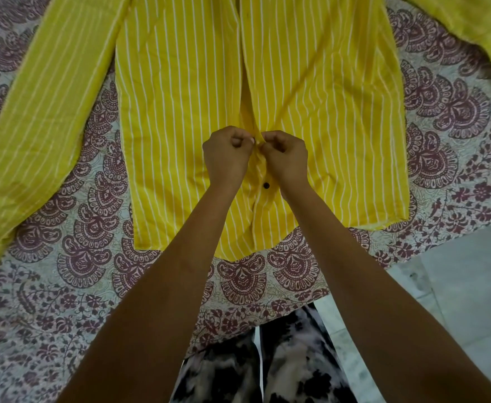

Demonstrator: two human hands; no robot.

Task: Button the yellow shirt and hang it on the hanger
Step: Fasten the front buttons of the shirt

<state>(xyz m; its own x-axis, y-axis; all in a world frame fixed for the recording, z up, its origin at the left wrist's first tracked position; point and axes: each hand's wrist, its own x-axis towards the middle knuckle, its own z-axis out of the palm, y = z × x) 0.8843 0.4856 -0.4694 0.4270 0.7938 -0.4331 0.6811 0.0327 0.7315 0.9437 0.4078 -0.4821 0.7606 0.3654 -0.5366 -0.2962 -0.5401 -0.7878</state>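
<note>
A yellow shirt with thin white stripes lies flat, front up, hem toward me, sleeves spread to both sides. Its front opening runs up the middle and gapes above my hands. My left hand pinches the left placket edge, and my right hand pinches the right placket edge; the fingertips meet at the opening, where a small dark button shows between them. Below them one dark button sits fastened. No hanger is in view.
The shirt rests on a bedsheet printed with maroon paisley shapes. Its near edge hangs beside my patterned black-and-white trousers. A pale tiled floor shows at the lower right.
</note>
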